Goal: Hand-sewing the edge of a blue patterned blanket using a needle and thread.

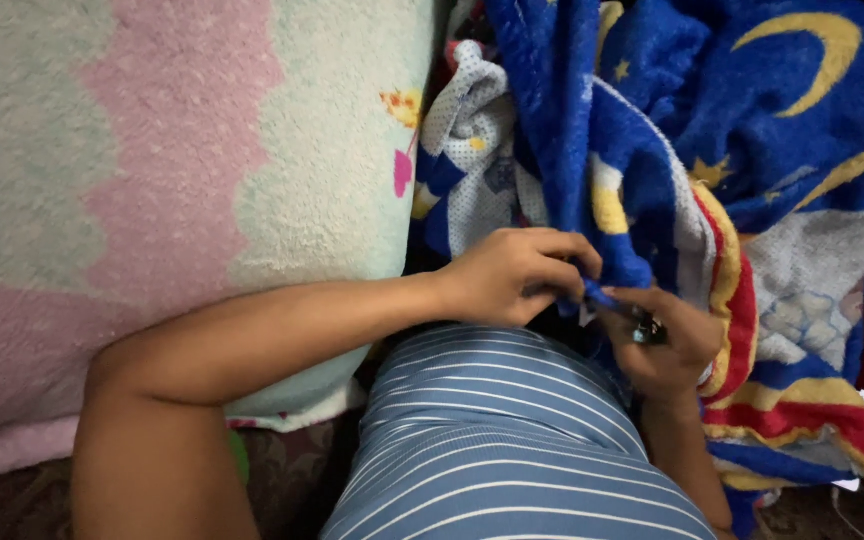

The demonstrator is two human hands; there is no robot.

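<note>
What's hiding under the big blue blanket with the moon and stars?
Under the blue blanket, a white dotted cloth pokes out at its left edge. Both the left hand and right hand grip the blanket's corner. Whatever else lies beneath is covered.

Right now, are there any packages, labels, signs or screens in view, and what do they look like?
Possible care tag: small white scrap at the edge of the blue fleece blanket, between the left hand and right hand; too small to be sure.
No packages, signs or screens.
</note>
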